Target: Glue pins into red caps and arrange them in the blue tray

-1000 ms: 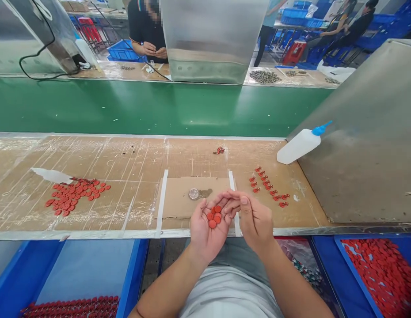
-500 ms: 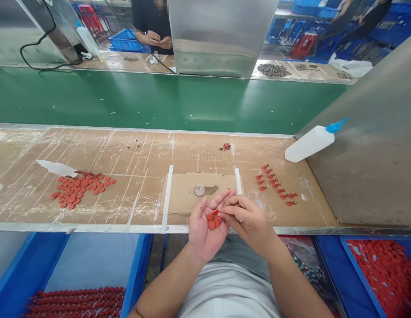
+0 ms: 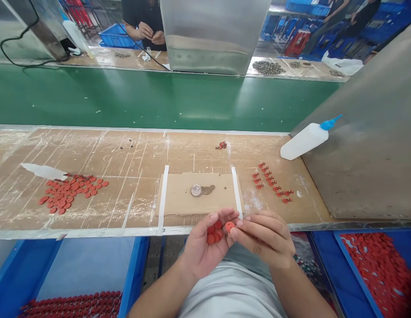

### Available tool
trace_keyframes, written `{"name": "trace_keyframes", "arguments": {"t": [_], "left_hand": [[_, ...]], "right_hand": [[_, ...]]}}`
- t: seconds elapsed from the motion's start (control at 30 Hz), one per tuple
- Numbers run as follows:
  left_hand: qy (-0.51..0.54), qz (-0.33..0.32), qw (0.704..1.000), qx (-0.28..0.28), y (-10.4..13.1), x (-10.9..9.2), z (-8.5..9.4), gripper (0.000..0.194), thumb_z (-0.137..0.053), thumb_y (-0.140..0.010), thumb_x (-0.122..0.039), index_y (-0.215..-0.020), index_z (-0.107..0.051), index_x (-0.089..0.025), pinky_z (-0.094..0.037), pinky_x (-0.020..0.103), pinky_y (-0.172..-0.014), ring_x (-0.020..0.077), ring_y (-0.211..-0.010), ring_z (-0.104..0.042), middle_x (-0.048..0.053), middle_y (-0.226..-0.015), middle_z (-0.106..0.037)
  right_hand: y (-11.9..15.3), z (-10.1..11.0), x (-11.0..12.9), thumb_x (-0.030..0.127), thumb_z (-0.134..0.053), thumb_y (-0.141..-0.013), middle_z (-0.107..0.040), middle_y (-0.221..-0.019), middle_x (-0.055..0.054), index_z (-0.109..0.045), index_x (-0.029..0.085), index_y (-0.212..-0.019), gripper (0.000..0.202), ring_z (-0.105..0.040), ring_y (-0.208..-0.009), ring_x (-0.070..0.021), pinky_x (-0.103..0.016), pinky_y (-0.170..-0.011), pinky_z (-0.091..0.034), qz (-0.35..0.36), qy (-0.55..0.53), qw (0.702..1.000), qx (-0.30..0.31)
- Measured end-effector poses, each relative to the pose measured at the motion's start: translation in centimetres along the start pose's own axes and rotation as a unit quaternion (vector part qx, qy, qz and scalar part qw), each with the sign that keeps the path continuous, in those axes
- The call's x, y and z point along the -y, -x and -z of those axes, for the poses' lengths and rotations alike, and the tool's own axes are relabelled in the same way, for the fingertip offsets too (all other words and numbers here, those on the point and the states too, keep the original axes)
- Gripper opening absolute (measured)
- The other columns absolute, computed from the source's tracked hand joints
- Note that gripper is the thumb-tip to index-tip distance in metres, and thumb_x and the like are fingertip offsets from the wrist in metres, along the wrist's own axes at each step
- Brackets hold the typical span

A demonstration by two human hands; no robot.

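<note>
The red disc (image 3: 230, 226) is just beside your left fingertips, its edge pinched between the thumb and fingers of your right hand (image 3: 267, 236), a narrow grip that seems meant to leave its face uncovered. Your left hand (image 3: 203, 252) is palm up, fingers loosely curled, probably to cradle the spare discs (image 3: 213, 238). Beyond, a round pale piece (image 3: 196, 190) (a shallow dish, perhaps) rests on the cardboard pad (image 3: 179, 203), centred, presumably for easy reach. On the bench (image 3: 135, 163), red pieces (image 3: 272, 182) lie in loose lines to your right, likely keeping each one distinct; the white bottle (image 3: 305, 142) is tucked near the metal panel (image 3: 364, 141), seemingly clear of your elbows.
</note>
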State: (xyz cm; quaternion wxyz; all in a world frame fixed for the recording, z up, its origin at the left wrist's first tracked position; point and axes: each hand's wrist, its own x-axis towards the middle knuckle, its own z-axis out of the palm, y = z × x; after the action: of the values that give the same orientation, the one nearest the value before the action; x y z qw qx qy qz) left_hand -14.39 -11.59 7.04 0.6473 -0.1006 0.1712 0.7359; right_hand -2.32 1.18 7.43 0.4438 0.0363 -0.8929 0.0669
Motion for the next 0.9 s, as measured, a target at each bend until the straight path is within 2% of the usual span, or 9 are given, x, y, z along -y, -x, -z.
{"name": "trace_keyframes", "arguments": {"t": [0.13,0.3,0.4,0.53,0.63,0.73,0.8,0.9], "left_hand": [[-0.041,-0.04,0.998,0.032,0.5,0.6,0.5,0.02,-0.058,-0.085,-0.018,-0.1,-0.071,-0.013,-0.051,0.022,-0.086,0.0114,-0.093,-0.065,0.008,-0.103,-0.072],[-0.042,-0.085,0.996,-0.004,0.2,0.7,1.2,0.017,-0.067,-0.078,-0.014,-0.095,-0.072,-0.018,-0.051,0.02,-0.087,0.0099,-0.092,-0.066,0.004,-0.099,-0.073],[-0.039,-0.094,0.995,-0.021,0.0,0.7,1.3,0.019,-0.068,-0.078,-0.014,-0.096,-0.071,-0.019,-0.052,0.02,-0.085,0.0096,-0.09,-0.067,0.003,-0.096,-0.074],[-0.038,-0.109,0.992,-0.049,-0.2,0.3,1.4,0.017,-0.064,-0.081,-0.014,-0.097,-0.07,-0.018,-0.054,0.02,-0.082,0.0097,-0.09,-0.067,0.004,-0.097,-0.073],[-0.034,-0.123,0.989,-0.07,-0.3,-1.0,1.7,0.019,-0.063,-0.082,-0.014,-0.1,-0.069,-0.018,-0.055,0.021,-0.081,0.011,-0.091,-0.068,0.004,-0.099,-0.073],[-0.032,-0.168,0.981,-0.095,-0.4,-3.8,2.2,0.022,-0.062,-0.083,-0.013,-0.103,-0.068,-0.02,-0.055,0.021,-0.084,0.0077,-0.086,-0.068,0.001,-0.103,-0.071],[-0.041,-0.193,0.975,-0.1,-0.8,-6.3,2.5,0.02,-0.059,-0.084,-0.011,-0.101,-0.068,-0.018,-0.055,0.017,-0.08,0.0054,-0.08,-0.067,0.002,-0.101,-0.071],[-0.067,-0.237,0.966,-0.081,-1.9,-10.2,2.7,0.021,-0.054,-0.086,-0.007,-0.1,-0.067,-0.015,-0.054,0.015,-0.081,0.0054,-0.083,-0.067,0.003,-0.1,-0.071]], "right_hand": [[0.0,0.0,-0.1,0.016,-0.065,-0.082,-0.073,-0.101,0.007,-0.069,0.035,-0.101,0.028,-0.064,-0.089,-0.0144,-0.031,-0.078,-0.055,0.0,0.021,0.999,0.024],[-0.6,-0.3,0.2,0.011,-0.057,-0.086,-0.071,-0.109,0.003,-0.067,0.027,-0.109,0.03,-0.062,-0.095,-0.0142,-0.03,-0.08,-0.052,-0.013,0.01,0.998,0.067],[-0.8,-1.0,0.2,0.011,-0.056,-0.087,-0.072,-0.108,0.001,-0.067,0.024,-0.111,0.029,-0.061,-0.098,-0.015,-0.03,-0.082,-0.051,-0.016,0.004,0.998,0.06],[-1.0,-2.2,0.0,0.014,-0.061,-0.083,-0.072,-0.106,-0.002,-0.068,0.023,-0.106,0.026,-0.062,-0.095,-0.0165,-0.032,-0.08,-0.051,-0.023,-0.033,0.999,0.026],[-1.8,-2.6,-0.7,0.019,-0.071,-0.077,-0.071,-0.105,-0.003,-0.068,0.025,-0.097,0.021,-0.064,-0.091,-0.0174,-0.033,-0.079,-0.051,-0.07,-0.076,0.994,0.038],[-3.1,-3.1,-3.4,0.019,-0.07,-0.077,-0.071,-0.102,-0.004,-0.067,0.024,-0.093,0.018,-0.065,-0.09,-0.0176,-0.033,-0.08,-0.05,-0.137,-0.074,0.986,0.062],[-4.1,-4.0,-6.7,0.02,-0.063,-0.082,-0.071,-0.099,-0.005,-0.066,0.023,-0.096,0.015,-0.065,-0.089,-0.0177,-0.033,-0.082,-0.049,-0.177,-0.043,0.978,0.097],[-5.2,-6.5,-12.6,0.027,-0.057,-0.086,-0.069,-0.087,-0.004,-0.064,0.02,-0.102,0.019,-0.062,-0.071,-0.0163,-0.031,-0.072,-0.048,-0.21,0.011,0.961,0.179]]}}
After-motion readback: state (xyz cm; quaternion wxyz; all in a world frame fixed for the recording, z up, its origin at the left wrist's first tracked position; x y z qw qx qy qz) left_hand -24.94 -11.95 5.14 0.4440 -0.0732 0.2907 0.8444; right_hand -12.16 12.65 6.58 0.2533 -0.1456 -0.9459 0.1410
